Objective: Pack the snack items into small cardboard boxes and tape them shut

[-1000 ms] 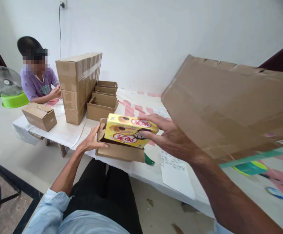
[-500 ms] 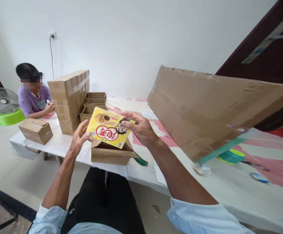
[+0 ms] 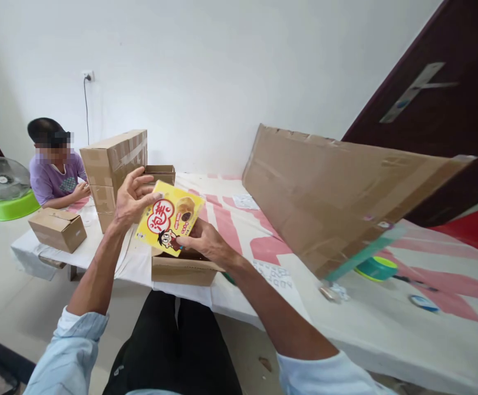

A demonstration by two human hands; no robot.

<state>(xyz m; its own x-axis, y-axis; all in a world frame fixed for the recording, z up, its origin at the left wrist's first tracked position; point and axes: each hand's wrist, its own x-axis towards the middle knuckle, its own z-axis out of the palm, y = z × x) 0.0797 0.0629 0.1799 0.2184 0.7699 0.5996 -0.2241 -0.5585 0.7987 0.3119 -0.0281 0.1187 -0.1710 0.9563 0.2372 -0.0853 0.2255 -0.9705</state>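
I hold a yellow snack box [image 3: 170, 218] with red lettering and a cartoon figure up in front of me, its printed face toward me. My left hand [image 3: 131, 197] grips its upper left edge, fingers partly spread behind it. My right hand [image 3: 201, 241] pinches its lower right corner. Just below stands a small open cardboard carton [image 3: 181, 267] on the low table's near edge [image 3: 239, 296].
A large flat cardboard sheet [image 3: 337, 192] leans over the table at right. Stacked taped cartons [image 3: 113, 164] and open cartons stand at left, a small carton [image 3: 57, 229] near a seated person [image 3: 53, 167]. A green tape roll [image 3: 376, 269] lies at right. A fan [image 3: 1, 181] stands far left.
The yellow box has been lifted out of the open carton and turned round in both hands, so its print now reads upright. My right hand shifted from its top edge to its lower corner.
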